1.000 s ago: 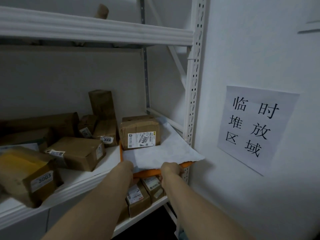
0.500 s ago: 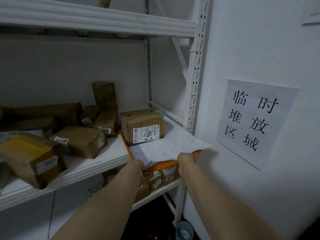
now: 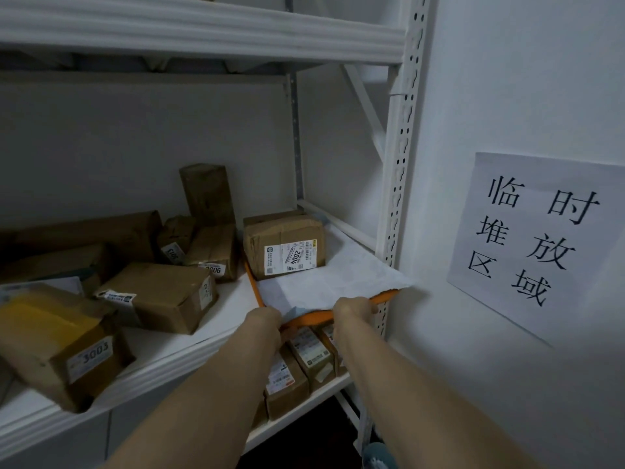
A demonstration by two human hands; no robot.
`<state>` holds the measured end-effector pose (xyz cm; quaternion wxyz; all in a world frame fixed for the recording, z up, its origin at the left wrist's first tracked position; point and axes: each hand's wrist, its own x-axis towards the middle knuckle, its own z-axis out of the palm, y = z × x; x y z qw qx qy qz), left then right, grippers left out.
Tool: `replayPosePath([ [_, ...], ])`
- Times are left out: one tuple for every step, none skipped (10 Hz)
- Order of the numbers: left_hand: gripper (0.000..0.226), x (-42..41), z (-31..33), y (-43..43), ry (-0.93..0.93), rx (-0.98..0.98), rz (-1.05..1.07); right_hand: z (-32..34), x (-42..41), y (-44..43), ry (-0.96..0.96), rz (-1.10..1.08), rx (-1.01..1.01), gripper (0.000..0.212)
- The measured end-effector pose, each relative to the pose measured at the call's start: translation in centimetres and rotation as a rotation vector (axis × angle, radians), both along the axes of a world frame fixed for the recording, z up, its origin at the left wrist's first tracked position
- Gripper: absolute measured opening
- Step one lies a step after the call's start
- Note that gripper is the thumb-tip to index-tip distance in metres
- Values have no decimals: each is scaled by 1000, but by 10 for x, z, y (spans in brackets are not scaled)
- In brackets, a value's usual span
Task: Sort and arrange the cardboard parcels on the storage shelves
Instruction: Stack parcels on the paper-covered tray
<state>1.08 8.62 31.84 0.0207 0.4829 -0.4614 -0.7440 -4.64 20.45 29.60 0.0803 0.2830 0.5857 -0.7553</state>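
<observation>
Parcel 2004 is sitting on white paper at the back of the orange tray; left hand and right hand are both gripping the tray's front rim.

Matt brown cardboard parcels, creased and taped; smooth white-painted metal shelf; crinkled white paper over smooth orange tray, plastic-looking.

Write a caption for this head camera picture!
Left hand and right hand grip an orange tray, lined with white paper and carrying parcel 2004, on a parcel shelf.
</observation>
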Motion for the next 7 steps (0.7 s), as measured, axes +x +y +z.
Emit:
replayPosePath([
  [35, 1, 0, -1, -13, -106, -192, 0, 7, -3, -34, 10, -5, 57],
  [31, 1, -2, 1, -40, -128, -291, -4, -6, 5, 8, -129, -85, 57],
  [13, 7, -8, 16, -4, -118, -359, 0, 3, 21, 17, -69, 15, 53],
  [17, 17, -2, 26, -30, -46, -308, -7, 0, 27, 17, -15, 71, 49],
  [21, 17, -1, 29, -10, 36, -210, -16, -4, 31, 37, 4, 13, 51],
  [10, 14, -2, 31, 71, -22, -129, -13, 0, 34, 64, 12, 47, 48],
  [41, 4, -16, 12, 152, -130, -178, -4, -2, 24, 37, 46, -93, 35],
])
